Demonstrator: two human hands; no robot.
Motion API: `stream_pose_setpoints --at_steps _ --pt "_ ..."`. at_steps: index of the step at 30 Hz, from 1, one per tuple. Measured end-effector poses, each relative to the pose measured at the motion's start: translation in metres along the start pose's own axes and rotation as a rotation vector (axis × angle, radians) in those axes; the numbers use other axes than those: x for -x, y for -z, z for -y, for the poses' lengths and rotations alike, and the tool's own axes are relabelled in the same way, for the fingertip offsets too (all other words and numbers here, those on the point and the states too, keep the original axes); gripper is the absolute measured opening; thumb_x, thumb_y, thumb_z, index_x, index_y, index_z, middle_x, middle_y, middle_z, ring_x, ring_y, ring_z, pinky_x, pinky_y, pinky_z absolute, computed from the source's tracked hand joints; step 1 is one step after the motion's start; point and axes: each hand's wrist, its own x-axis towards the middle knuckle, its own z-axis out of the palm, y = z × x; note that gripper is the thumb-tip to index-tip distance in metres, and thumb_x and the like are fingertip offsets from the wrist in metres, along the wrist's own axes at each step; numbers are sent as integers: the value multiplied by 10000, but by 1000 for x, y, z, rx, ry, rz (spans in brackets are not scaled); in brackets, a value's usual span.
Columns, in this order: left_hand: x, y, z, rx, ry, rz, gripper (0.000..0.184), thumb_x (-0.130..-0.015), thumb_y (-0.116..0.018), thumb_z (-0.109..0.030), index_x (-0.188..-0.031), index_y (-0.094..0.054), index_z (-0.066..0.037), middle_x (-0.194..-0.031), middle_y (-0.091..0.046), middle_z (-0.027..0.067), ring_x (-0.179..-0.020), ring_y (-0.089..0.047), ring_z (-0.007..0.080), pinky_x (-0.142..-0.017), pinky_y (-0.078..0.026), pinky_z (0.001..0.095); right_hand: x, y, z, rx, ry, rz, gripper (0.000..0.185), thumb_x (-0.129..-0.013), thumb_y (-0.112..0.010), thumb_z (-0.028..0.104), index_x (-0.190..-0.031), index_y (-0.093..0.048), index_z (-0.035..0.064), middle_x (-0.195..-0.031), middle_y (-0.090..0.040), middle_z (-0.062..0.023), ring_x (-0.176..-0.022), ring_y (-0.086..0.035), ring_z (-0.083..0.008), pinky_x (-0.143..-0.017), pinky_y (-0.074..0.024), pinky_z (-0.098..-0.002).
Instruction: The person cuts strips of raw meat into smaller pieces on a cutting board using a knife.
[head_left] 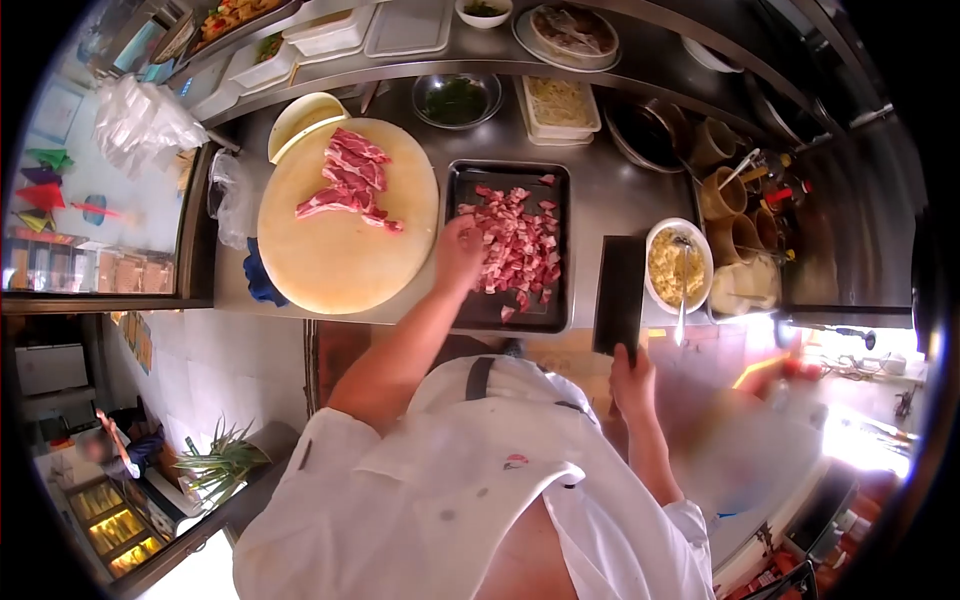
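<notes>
My left hand [460, 255] is at the left edge of the black tray [459, 310], its fingers curled together beside the small pieces of raw red meat [518, 245]; whatever they hold is hidden. The wide dark blade of a cleaver [619, 295] points away from me, right of the tray. Its handle is in my right hand [632, 380], closed around it just off the counter's front edge. Larger strips of raw meat [355, 178] lie on the round cutting board [345, 270], left of the tray.
A white bowl of yellowish food [668, 265] with a spoon stands right of the cleaver. Behind the tray are a metal bowl of greens [457, 102] and a white container [558, 108]. Brown pots [722, 195] stand at the right. A metal shelf [520, 62] spans the back.
</notes>
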Motion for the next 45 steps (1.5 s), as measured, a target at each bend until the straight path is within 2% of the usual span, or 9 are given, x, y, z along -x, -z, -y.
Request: stream_pose_setpoints --at_steps 4,13,18,22,29,32,39,43,45 --pt "-28 81 -21 215 246 58 232 -981 -733 -151 -1155 -717 3 -1040 -779 132 -968 -750 205 -841 -591 359 2 1 -8 -7 -4 -11 326 -1076 -618 303 -1114 -669 -16 -698 -646 -94 -567 -633 -195 -550 -498 -390" --pt "-93 279 33 -975 -222 -123 408 -902 -711 -96 -1308 -672 -77 -1342 -656 185 -1289 -592 409 -1082 -503 516 8 -61 -14 190 221 126 320 -1068 -659 315 -1088 -683 -3 -724 -653 -122 -603 -634 -219 -564 -496 -390" --pt "-158 322 68 -912 -228 -31 550 -857 -778 -170 -1378 -615 -98 -1402 -614 172 -1317 -565 415 -1073 -500 538 44 -124 65 262 181 252 398 -1040 -633 359 -1169 -704 -11 -967 -746 -290 -965 -734 -477 -855 -556 -507" --pt "-184 323 67 -977 19 123 616 -800 -850 -240 -1349 -605 -107 -1396 -607 160 -1337 -552 391 -1047 -508 531 59 -185 106 331 198 303 374 -1036 -632 359 -1177 -700 19 -997 -743 -289 -1012 -718 -486 -879 -550 -517" --pt "-168 363 90 -410 78 372 435 -849 -894 -224 -1058 -538 -87 -895 -654 68 -838 -675 221 -730 -546 352 78 -258 144 457 240 353 375 -1033 -660 363 -1096 -676 -6 -936 -725 -279 -911 -711 -465 -806 -542 -512" --pt "-167 386 76 152 294 436 315 -941 -826 -147 -1068 -545 -91 -951 -645 44 -869 -663 143 -745 -544 312 79 -272 149 461 252 357 370 -1034 -673 347 -1092 -675 -19 -931 -726 -282 -879 -717 -454 -793 -547 -500" --pt "-208 392 -41 463 192 430 234 -1007 -762 -155 -1107 -566 -76 -1035 -642 39 -947 -683 159 -855 -571 337 62 -284 141 500 226 399 383 -1037 -626 402 -1065 -673 23 -913 -724 -253 -926 -707 -480 -806 -540 -532" --pt "-243 375 -56 330 180 320 299 -1019 -741 -234 -1241 -635 -65 -1240 -716 112 -1088 -716 221 -902 -571 384 65 -288 139 533 191 369 386 -1029 -672 378 -1104 -687 0 -919 -722 -264 -878 -713 -453 -790 -551 -488" --pt "-269 370 18 -279 -20 45 353 -967 -765 -237 -1232 -638 -42 -1208 -706 160 -1055 -711 300 -900 -571 426 65 -287 140 532 192 377 396 -1025 -667 393 -1112 -694 8 -935 -728 -267 -891 -713 -466 -796 -554 -496"
